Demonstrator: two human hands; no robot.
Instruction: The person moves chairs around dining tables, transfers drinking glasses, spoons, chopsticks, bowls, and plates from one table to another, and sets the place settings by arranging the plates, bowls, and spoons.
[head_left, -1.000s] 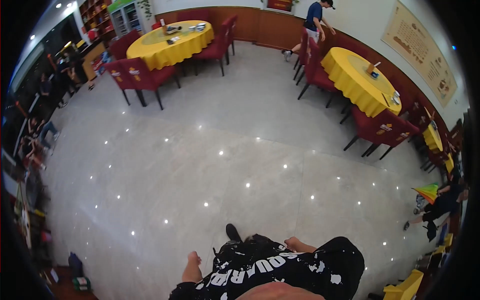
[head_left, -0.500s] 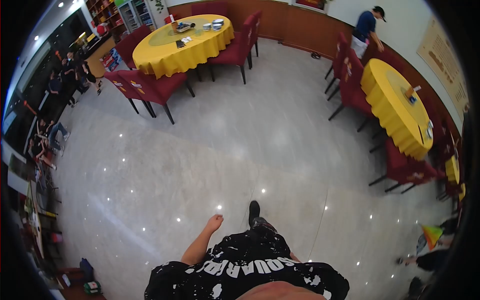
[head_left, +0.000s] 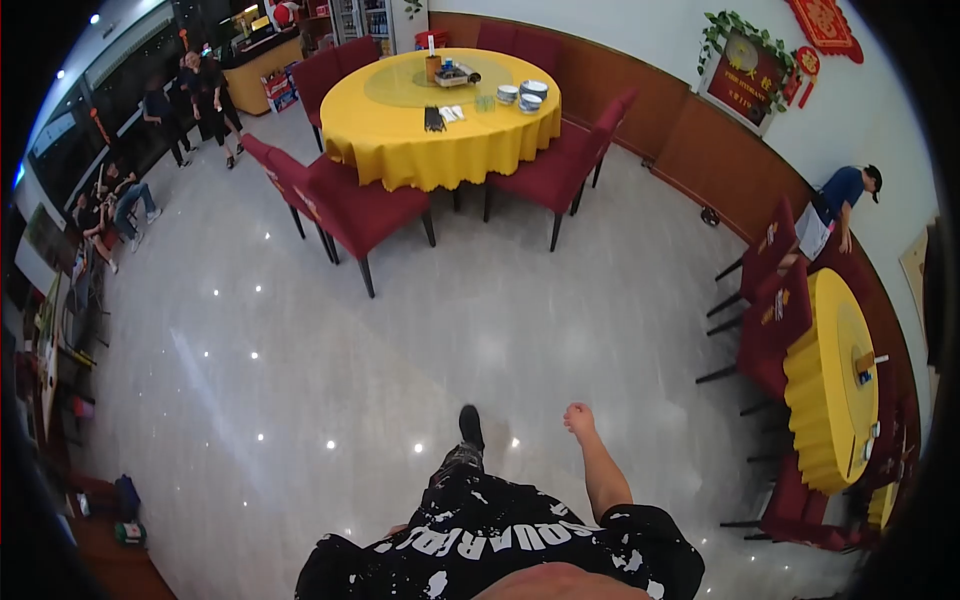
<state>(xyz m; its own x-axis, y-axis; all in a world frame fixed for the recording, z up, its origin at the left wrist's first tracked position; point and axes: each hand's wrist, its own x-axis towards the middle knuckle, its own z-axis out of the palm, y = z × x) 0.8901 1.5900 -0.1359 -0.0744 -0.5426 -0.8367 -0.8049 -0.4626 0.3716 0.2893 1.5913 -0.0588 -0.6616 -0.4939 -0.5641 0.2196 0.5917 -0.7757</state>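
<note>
My right hand swings forward over the grey tiled floor, its fingers curled into a loose fist with nothing visible in it. It touches nothing. My left hand is out of sight; only a sliver of skin shows beside the black shirt with white lettering. One black shoe is out ahead on the floor. The nearest furniture in front is a red-covered chair at a round table with a yellow cloth.
On the big table are stacked bowls, a small stove and black chopsticks. A second yellow table with red chairs stands right, where a person in a blue shirt bends. Several people stand or sit at left.
I have stepped forward and the view has turned left, so the big table is nearer. My left hand has swung back out of view; my right hand has come forward.
</note>
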